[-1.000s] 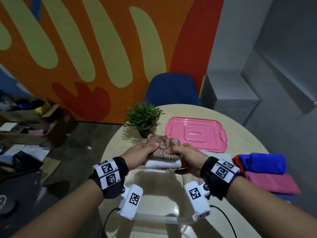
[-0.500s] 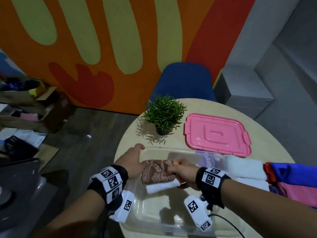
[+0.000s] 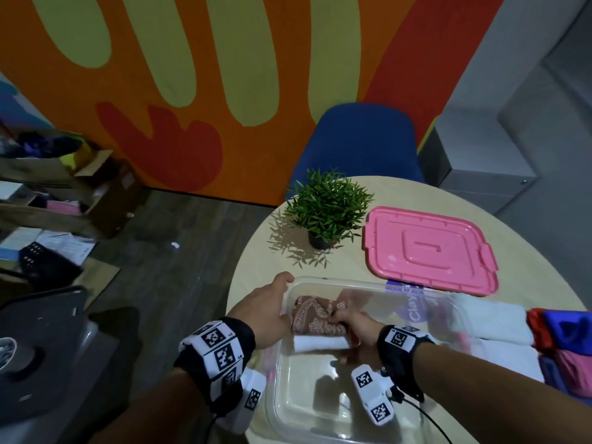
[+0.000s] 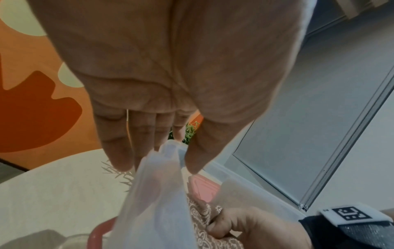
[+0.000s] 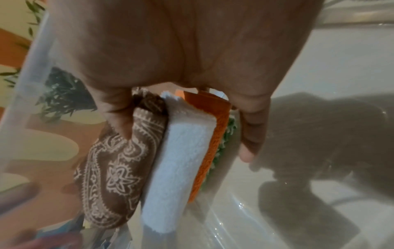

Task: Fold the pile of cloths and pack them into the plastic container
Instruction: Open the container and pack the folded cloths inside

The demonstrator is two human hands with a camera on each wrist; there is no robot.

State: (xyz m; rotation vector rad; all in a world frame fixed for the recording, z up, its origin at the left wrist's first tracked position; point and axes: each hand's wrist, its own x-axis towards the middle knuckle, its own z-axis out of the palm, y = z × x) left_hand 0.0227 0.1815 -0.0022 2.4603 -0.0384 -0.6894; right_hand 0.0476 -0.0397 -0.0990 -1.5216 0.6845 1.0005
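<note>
A clear plastic container (image 3: pixel 368 283) stands on the round table in front of me. Inside it, at the far left end, my right hand (image 3: pixel 349 322) grips a stack of folded cloths on edge. The stack holds a brown paisley cloth (image 3: pixel 315 315) and a white cloth (image 3: pixel 320 342). The right wrist view shows my right hand (image 5: pixel 185 143) with thumb on the paisley cloth (image 5: pixel 115 168), then white (image 5: pixel 181 168), orange (image 5: pixel 213 134) and green (image 5: pixel 224 139) layers. My left hand (image 3: pixel 266 306) rests at the container's left rim (image 4: pixel 170 151), fingers straight.
A pink lid (image 3: pixel 429 248) lies beyond the container, with a small potted plant (image 3: pixel 326 206) to its left. More cloths lie at the right: white (image 3: pixel 493 318), blue (image 3: pixel 570 328) and pink (image 3: pixel 573 366). A blue chair (image 3: pixel 362 145) stands behind the table.
Both hands held the cloth stack above the table a second ago. The stack has gone down into the container; my left hand has let go and moved to the container's left rim.
</note>
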